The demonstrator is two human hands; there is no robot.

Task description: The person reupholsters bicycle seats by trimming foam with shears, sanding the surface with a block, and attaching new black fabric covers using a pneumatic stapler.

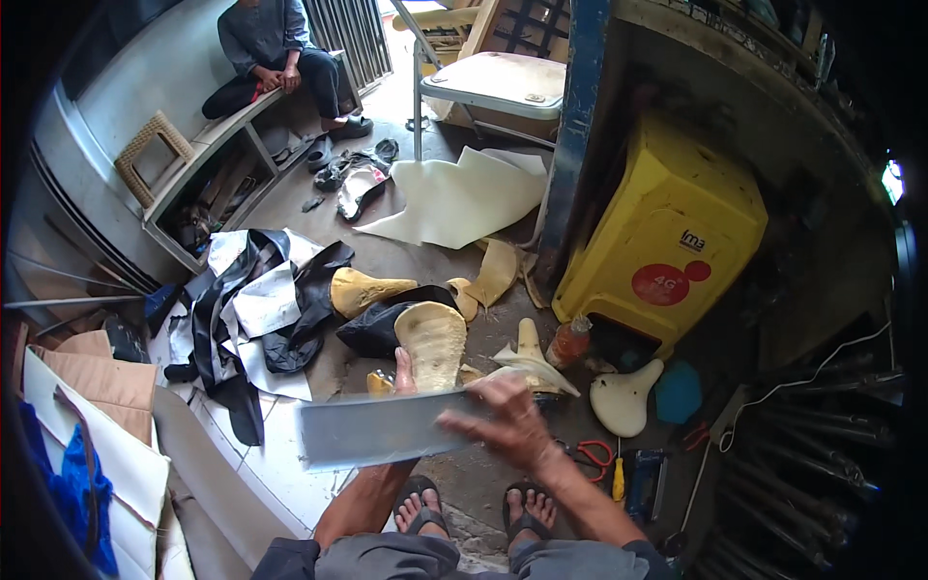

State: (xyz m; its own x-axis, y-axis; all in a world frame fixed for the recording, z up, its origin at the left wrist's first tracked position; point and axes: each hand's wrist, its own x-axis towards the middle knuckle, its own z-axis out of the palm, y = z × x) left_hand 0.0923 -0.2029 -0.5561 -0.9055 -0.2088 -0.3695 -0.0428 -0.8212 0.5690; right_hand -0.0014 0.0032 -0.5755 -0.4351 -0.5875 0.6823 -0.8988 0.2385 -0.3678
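My left hand (402, 369) holds a cream foam saddle-shaped piece (429, 343) upright in front of me; most of that hand is hidden behind a long grey flat plate (372, 430). My right hand (498, 420) grips the right end of this plate, fingers over its face, both blurred by motion. Just right of them lie pale foam offcuts (527, 362), a bottle (570, 343) of orange stuff and a white saddle-shaped piece (623, 401). Red-handled scissors (592, 459), a yellow screwdriver (619, 478) and a blue-black tool (646, 483) lie by my right forearm.
Black and white scraps (266, 304) and cardboard (101, 396) crowd the left; a white foam sheet (459, 198) lies ahead. A person (271, 48) sits on a low shelf, near a folding chair (488, 82). A yellow plastic panel (667, 222) and a white cable (822, 372) are right.
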